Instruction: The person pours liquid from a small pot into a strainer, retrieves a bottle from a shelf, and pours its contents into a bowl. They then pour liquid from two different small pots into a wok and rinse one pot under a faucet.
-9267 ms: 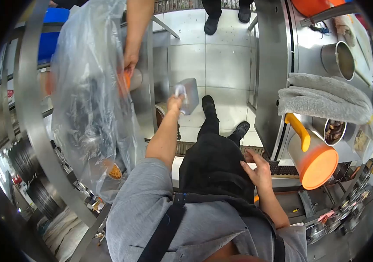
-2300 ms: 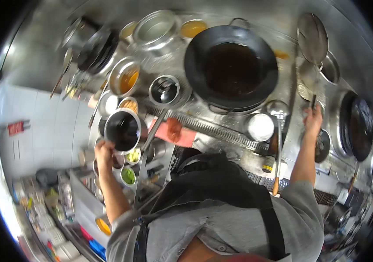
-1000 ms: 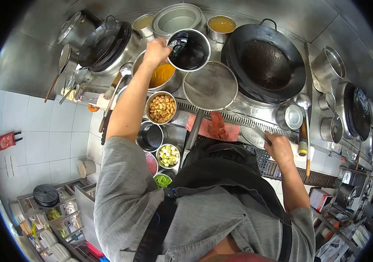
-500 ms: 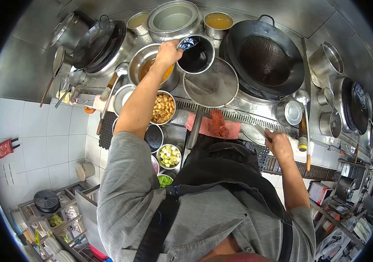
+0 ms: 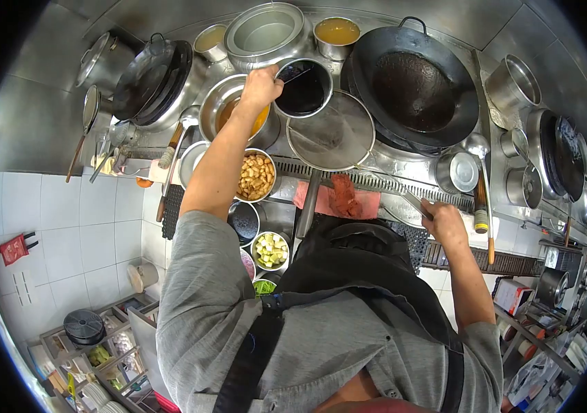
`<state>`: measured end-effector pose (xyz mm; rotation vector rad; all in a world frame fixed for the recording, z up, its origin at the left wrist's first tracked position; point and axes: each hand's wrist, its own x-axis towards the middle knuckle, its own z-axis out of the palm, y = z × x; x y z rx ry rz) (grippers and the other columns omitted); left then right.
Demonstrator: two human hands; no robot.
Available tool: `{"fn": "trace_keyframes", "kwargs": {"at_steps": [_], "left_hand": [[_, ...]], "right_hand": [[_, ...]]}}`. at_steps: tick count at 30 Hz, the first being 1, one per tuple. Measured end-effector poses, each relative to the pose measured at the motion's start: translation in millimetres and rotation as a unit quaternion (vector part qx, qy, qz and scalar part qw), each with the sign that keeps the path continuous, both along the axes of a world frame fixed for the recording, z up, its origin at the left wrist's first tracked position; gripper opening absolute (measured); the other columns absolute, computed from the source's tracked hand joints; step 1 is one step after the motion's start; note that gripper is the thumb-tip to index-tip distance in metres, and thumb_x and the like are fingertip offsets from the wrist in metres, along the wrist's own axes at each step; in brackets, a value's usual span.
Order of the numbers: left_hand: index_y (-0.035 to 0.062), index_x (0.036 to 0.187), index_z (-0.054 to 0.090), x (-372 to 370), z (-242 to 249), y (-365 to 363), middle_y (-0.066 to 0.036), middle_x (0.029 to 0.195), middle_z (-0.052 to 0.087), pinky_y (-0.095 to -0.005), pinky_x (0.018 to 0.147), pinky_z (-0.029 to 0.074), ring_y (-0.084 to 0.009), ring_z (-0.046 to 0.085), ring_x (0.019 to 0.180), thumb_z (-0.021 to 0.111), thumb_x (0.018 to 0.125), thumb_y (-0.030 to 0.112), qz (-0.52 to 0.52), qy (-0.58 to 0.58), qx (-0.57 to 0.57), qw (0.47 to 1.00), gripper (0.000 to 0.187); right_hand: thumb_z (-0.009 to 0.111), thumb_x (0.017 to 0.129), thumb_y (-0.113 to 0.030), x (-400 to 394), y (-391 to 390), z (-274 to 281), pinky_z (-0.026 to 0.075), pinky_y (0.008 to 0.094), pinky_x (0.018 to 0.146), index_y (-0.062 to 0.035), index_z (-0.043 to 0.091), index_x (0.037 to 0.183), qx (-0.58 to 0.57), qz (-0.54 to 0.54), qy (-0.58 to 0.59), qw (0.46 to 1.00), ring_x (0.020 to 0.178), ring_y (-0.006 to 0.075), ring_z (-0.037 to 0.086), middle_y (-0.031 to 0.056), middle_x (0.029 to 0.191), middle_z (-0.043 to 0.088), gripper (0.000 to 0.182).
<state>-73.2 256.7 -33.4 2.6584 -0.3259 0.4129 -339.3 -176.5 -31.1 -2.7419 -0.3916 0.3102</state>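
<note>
My left hand (image 5: 262, 88) is closed at the left rim of a round metal pot (image 5: 323, 108) that holds dark liquid. A thin utensil seems to slant across that liquid. Below the pot lies a round mesh strainer (image 5: 334, 138), its handle toward me. At the right, my right hand (image 5: 444, 224) is wrapped around a long metal handle (image 5: 414, 200) that points up and left; what its far end belongs to is hard to make out. A crumpled red cloth (image 5: 343, 196) lies on a pink towel (image 5: 370, 204) between my arms.
Large black woks (image 5: 414, 93) sit to the right, near a ladle (image 5: 477, 146) and a metal canister (image 5: 458, 172). At left are a bowl of orange liquid (image 5: 205, 117), a bowl of browned chunks (image 5: 256, 176) and cut pale-green vegetables (image 5: 270, 250). A wide pot (image 5: 264, 34) stands behind.
The pot under my left hand has shifted slightly left, and the bluish reflections inside it have faded. My right hand keeps its hold on the handle. The view has turned a little.
</note>
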Motion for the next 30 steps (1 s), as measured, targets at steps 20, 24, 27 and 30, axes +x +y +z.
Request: {"fn": "trace_keyframes", "kwargs": {"at_steps": [20,24,27,30], "left_hand": [[0.0006,0.081,0.058,4.5,-4.2,3.3,-0.025,0.075,0.061,-0.0499,0.073,0.047,-0.0437,0.06,0.077,0.06,0.072,0.012,-0.027,-0.024,0.003,0.999,0.014],[0.0007,0.082,0.059,0.6,2.1,0.0,-0.025,0.077,0.062,-0.0495,0.075,0.048,-0.0428,0.061,0.078,0.059,0.071,0.011,-0.023,-0.005,0.016,1.0,0.015],[0.0007,0.081,0.059,1.4,-1.5,1.8,-0.025,0.076,0.062,-0.0494,0.074,0.049,-0.0427,0.061,0.076,0.059,0.07,0.01,-0.027,-0.012,0.018,0.999,0.014],[0.0006,0.078,0.057,2.4,-5.7,2.5,-0.024,0.072,0.06,-0.0497,0.07,0.048,-0.0432,0.06,0.073,0.058,0.07,0.009,-0.034,-0.031,0.008,0.999,0.012]], "right_hand": [[0.071,0.071,-0.012,-0.4,-0.3,-2.1,0.051,0.0436,0.069,-0.0068,0.064,0.11,-0.003,-0.012,0.019,1.0,0.074,0.035,0.063,0.0173,0.078,0.063,0.04],[0.071,0.071,-0.011,-0.7,1.2,0.1,0.051,0.0437,0.069,-0.007,0.064,0.109,-0.001,-0.015,0.02,1.0,0.074,0.035,0.063,0.0173,0.078,0.063,0.039],[0.072,0.071,-0.011,-1.1,1.2,-0.7,0.051,0.0439,0.069,-0.0068,0.064,0.109,0.001,-0.017,0.023,1.0,0.074,0.035,0.063,0.0174,0.078,0.063,0.039],[0.072,0.07,-0.011,-1.5,0.7,-1.4,0.051,0.044,0.069,-0.0072,0.065,0.109,0.002,-0.019,0.024,1.0,0.074,0.035,0.063,0.0174,0.079,0.063,0.04]]}}
